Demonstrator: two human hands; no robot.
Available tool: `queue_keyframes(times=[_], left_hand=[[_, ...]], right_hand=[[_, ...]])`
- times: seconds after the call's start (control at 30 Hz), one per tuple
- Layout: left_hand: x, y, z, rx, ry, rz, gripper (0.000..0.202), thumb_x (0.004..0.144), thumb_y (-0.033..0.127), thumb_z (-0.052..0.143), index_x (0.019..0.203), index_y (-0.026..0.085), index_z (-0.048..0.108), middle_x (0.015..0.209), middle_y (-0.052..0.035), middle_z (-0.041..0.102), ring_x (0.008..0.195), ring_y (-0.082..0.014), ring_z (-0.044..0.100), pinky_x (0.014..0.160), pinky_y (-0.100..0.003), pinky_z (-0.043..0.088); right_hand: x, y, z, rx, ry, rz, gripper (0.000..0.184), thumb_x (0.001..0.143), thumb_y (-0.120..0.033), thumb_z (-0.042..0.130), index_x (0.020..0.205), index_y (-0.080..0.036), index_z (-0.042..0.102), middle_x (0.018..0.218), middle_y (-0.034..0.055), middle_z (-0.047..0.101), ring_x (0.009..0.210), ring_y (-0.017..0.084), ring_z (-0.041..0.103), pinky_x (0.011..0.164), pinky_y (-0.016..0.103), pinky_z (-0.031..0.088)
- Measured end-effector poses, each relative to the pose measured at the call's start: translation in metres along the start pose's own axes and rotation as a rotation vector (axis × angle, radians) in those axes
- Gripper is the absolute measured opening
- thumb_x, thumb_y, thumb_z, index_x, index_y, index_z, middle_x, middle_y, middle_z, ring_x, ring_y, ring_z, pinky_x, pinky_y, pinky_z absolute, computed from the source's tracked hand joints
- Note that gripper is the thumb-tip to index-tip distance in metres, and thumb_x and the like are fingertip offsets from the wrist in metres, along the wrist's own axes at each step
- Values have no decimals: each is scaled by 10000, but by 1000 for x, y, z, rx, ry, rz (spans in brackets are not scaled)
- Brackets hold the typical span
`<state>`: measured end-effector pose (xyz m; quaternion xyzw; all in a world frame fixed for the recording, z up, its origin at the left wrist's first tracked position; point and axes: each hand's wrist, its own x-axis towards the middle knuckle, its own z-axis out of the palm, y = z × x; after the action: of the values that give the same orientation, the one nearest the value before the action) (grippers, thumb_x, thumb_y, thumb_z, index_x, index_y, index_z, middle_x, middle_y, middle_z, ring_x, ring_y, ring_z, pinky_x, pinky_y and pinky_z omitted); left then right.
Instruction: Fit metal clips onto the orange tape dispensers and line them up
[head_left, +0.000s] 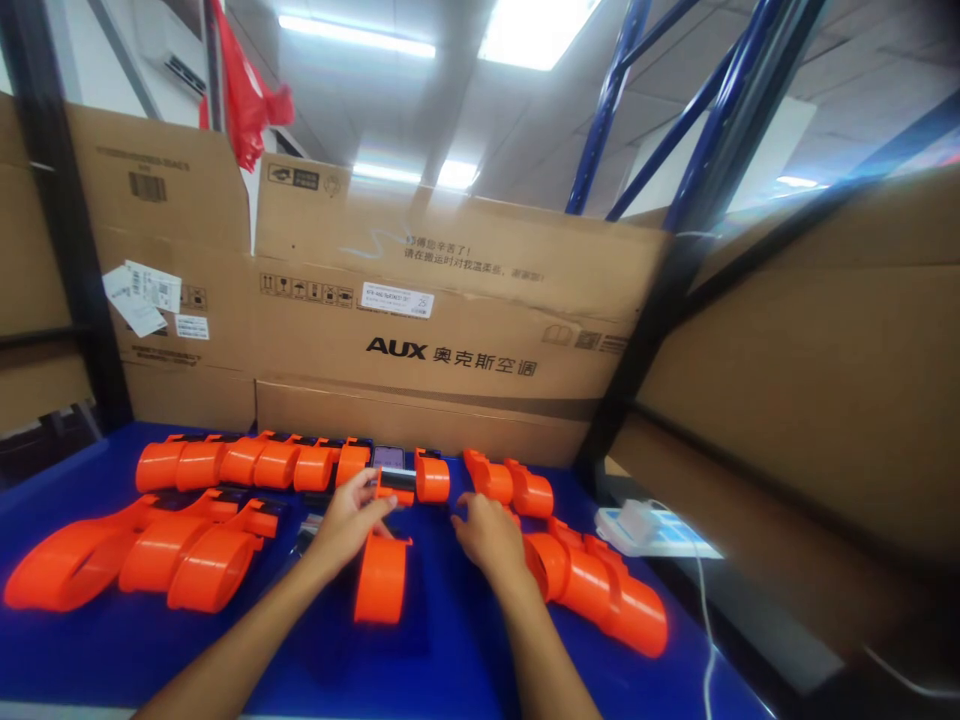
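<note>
Near ctr on the blue table (pixel 480 680), an orange loop (pixel 381 580) stood below L hand (pixel 351 522); R hand (pixel 489 535), to its right, was curled, grip unclear. L thumb + fingers pinched an orange pc (pixel 397 482) w/ dark strip, link to loop unclear; looked light, stiff, prob. slick plastic, best held by sides, off strip. Far: orange row (pixel 311 468), then cardboard (pixel 450 325).

worktop (pixel 465 680): backed by cardboard (pixel 322 345)
left rings (pixel 214 575): set in two rows
held ring (pixel 396 494): gripped in the left hand (pixel 351 520)
near ring (pixel 381 582): placed before the left hand
right rings (pixel 589 585): laid right of and behind the right hand (pixel 489 540)
power strip (pixel 652 530): placed right of these
</note>
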<state>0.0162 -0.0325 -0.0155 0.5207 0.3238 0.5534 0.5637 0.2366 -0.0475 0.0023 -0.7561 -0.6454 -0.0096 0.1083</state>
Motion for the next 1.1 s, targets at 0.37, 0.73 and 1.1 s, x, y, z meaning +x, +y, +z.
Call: queue_keyframes(times=[0.37, 0.73, 1.1], left_hand=[[0, -1, -1, 21, -12, 9, 533, 723, 378, 792, 1154, 149, 578, 915, -81, 735, 503, -138, 657, 458, -231, 518], [2, -7, -3, 37, -17, 54, 511, 789, 367, 733, 1206, 154, 529, 988, -94, 728, 509, -133, 659, 478, -249, 542], [2, -3, 0, 5, 5, 45, 538, 769, 422, 750, 1188, 150, 551, 956, -89, 730, 497, -135, 656, 467, -243, 534]], right_hand=[[-5, -5, 1, -24, -27, 2, 273, 806, -358, 644, 999, -171, 690, 1000, 173, 740, 992, 339, 697, 758, 380, 483], [-5, -3, -12, 225, 49, -248, 144, 859, -339, 618, 883, -209, 675, 730, 22, 656, 691, 184, 608, 567, 243, 354], [-5, -22, -12, 807, 288, -614, 344, 981, -404, 500, 827, -180, 711, 804, 50, 637, 743, 174, 585, 654, 251, 451]])
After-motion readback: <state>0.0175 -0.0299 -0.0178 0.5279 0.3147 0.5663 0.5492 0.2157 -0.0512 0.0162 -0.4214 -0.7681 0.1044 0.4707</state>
